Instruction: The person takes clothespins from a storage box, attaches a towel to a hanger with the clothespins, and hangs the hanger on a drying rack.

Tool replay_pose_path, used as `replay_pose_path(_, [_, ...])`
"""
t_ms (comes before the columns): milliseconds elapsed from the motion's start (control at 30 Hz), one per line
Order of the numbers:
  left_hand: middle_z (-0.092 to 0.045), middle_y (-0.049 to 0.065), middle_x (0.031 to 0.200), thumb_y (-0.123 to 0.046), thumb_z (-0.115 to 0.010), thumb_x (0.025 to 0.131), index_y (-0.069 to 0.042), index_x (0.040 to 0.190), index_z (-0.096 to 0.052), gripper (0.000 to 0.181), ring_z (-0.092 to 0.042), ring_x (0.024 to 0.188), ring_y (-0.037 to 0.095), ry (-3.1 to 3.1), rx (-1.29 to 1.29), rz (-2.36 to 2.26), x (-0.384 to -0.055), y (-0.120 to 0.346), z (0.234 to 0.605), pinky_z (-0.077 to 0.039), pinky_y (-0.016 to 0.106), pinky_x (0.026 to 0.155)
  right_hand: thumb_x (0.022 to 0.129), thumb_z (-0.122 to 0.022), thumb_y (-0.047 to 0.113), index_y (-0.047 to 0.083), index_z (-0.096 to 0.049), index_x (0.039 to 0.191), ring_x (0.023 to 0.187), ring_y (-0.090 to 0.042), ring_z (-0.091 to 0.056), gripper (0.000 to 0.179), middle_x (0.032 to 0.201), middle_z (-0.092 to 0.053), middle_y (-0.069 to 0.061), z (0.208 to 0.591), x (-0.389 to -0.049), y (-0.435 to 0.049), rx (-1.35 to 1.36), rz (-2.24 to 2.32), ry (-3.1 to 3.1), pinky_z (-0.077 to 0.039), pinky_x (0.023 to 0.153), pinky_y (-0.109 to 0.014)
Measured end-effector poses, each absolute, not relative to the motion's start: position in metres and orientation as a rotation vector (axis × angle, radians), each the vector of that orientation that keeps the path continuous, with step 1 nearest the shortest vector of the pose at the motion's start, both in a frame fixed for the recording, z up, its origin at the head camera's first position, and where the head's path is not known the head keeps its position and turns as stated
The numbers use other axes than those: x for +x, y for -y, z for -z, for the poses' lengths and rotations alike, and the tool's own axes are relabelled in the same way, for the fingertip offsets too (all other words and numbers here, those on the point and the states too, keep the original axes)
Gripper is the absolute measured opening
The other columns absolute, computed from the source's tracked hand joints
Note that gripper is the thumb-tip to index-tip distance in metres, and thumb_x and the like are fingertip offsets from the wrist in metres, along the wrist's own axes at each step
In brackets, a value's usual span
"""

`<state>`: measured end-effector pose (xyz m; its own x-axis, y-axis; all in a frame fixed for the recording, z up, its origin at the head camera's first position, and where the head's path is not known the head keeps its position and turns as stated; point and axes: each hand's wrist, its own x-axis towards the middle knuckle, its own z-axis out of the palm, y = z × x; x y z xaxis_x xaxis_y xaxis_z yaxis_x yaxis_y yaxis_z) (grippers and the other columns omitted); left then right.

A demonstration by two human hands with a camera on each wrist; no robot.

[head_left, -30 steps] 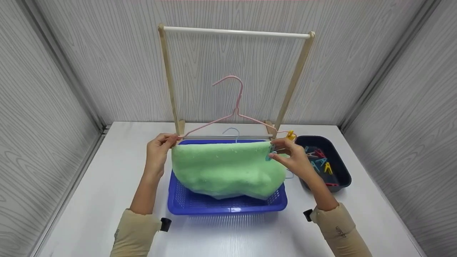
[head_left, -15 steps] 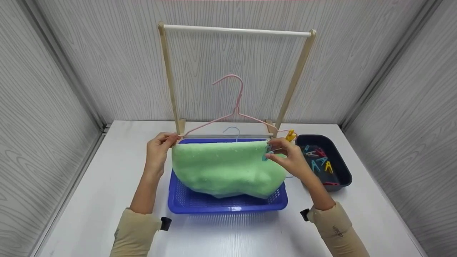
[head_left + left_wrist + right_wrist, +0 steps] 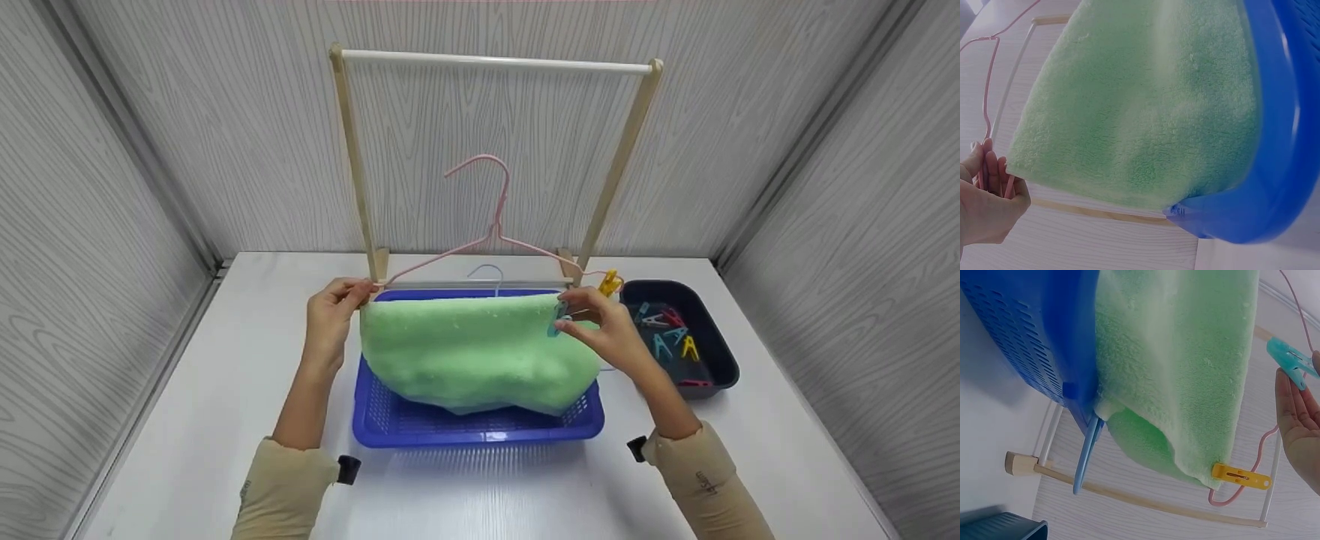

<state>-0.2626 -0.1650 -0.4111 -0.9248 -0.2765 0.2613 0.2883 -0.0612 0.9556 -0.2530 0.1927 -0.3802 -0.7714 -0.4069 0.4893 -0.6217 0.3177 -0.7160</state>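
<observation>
A pink clothes hanger stands upright with a light green fuzzy towel over its lower bar. My left hand pinches the hanger's left end, at the towel's upper corner; the left wrist view shows the fingers round the wire. Between thumb and fingertips, my right hand pinches a teal clothespin by the towel's upper edge. In the right wrist view this clothespin appears apart from the cloth. A yellow clothespin clips the towel to the hanger's right end.
Below the towel sits a blue plastic basket, with a light blue hanger showing behind. A dark tub of several clothespins stands to the right. The rack with a white bar rises at the back.
My right hand has shifted slightly left along the towel's upper edge with the teal clothespin. The left hand, hanger and towel have hardly moved.
</observation>
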Motion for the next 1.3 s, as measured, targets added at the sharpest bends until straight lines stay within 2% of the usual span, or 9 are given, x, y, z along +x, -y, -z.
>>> replay_pose_path(267, [-0.064, -0.001, 0.076, -0.004, -0.059, 0.089, 0.005, 0.087, -0.066, 0.012, -0.056, 0.076, 0.02, 1.854, 0.002, 2.039, -0.263, 0.165, 0.412, -0.046, 0.023, 0.069, 0.082, -0.066, -0.003, -0.012, -0.054, 0.109, 0.091, -0.031, -0.059, 0.031, 0.102, -0.06, -0.022, 0.38, -0.252, -0.192, 0.912, -1.453, 2.386, -0.049, 0.079, -0.04])
replay_pose_path(467, [-0.064, -0.001, 0.076, -0.004, -0.059, 0.089, 0.006, 0.086, -0.066, 0.012, -0.055, 0.075, 0.017, 1.856, -0.009, 2.035, -0.262, 0.164, 0.412, -0.046, 0.023, 0.07, 0.082, -0.066, -0.002, -0.011, -0.054, 0.109, 0.091, -0.031, -0.059, 0.031, 0.102, -0.06, -0.022, 0.38, -0.252, -0.191, 0.908, -1.457, 2.383, -0.049, 0.079, -0.043])
replay_pose_path(667, [-0.065, -0.001, 0.077, -0.007, -0.06, 0.089, 0.012, 0.091, -0.063, 0.019, -0.054, 0.074, 0.013, 1.864, -0.01, 2.04, -0.262, 0.164, 0.411, -0.045, 0.024, 0.071, 0.08, -0.067, -0.005, -0.012, -0.054, 0.107, 0.089, -0.03, -0.059, 0.031, 0.098, -0.06, -0.021, 0.381, -0.254, -0.189, 0.957, -1.447, 2.339, -0.049, 0.077, -0.042])
replay_pose_path(867, [-0.064, 0.0, 0.077, -0.009, -0.061, 0.089, 0.009, 0.09, -0.065, 0.018, -0.054, 0.074, 0.013, 1.883, 0.016, 2.032, -0.262, 0.164, 0.412, -0.045, 0.023, 0.071, 0.08, -0.067, -0.007, -0.013, -0.054, 0.107, 0.088, -0.03, -0.059, 0.031, 0.097, -0.06, -0.021, 0.38, -0.255, -0.187, 0.991, -1.435, 2.32, -0.05, 0.076, -0.039])
replay_pose_path(1100, [-0.064, -0.001, 0.076, -0.008, -0.059, 0.09, 0.01, 0.09, -0.065, 0.018, -0.055, 0.074, 0.012, 1.869, -0.003, 2.029, -0.261, 0.165, 0.412, -0.045, 0.023, 0.07, 0.081, -0.067, -0.004, -0.012, -0.054, 0.108, 0.089, -0.03, -0.059, 0.031, 0.098, -0.059, -0.021, 0.377, -0.254, -0.184, 0.97, -1.45, 2.341, -0.049, 0.078, -0.044])
replay_pose_path(1300, [-0.064, 0.0, 0.077, -0.008, -0.059, 0.09, 0.01, 0.091, -0.065, 0.019, -0.054, 0.074, 0.012, 1.873, 0.004, 2.023, -0.26, 0.165, 0.41, -0.045, 0.023, 0.07, 0.081, -0.066, -0.005, -0.012, -0.054, 0.108, 0.09, -0.029, -0.059, 0.03, 0.098, -0.059, -0.021, 0.376, -0.254, -0.181, 0.982, -1.457, 2.334, -0.049, 0.078, -0.044])
